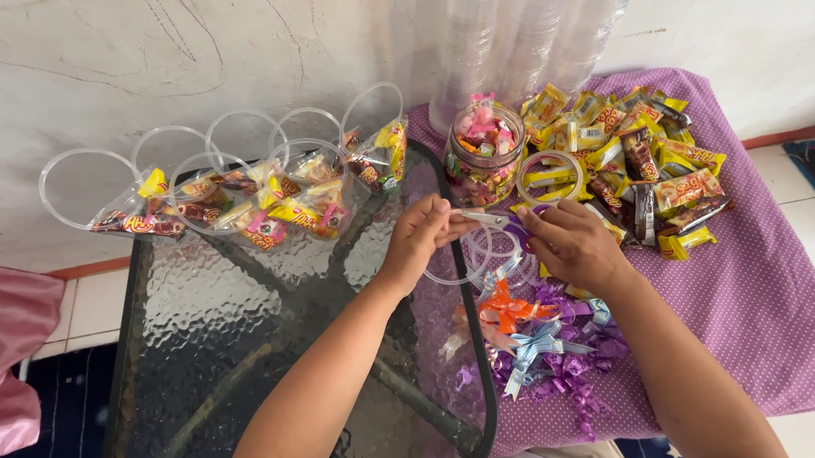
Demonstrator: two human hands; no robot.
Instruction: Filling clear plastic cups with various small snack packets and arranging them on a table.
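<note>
— Quickly, hands?
— Left hand (417, 233) and right hand (571, 241): each grip pinched on a thin white strip (485, 219), over clear plastic lids (471, 253).
— Where?
— Between dark glass worktop (205, 339) and purple dotted cloth (768, 319), near candy jar (483, 152).

Left hand: bare left hand (419, 235), fingers curled, thumb and forefinger pinched together, pointing right.
Right hand: bare right hand (573, 241), knuckles up, fingertips pinched, meeting the left.
Forearms: both bare, angling inward from the bottom edge.
</note>
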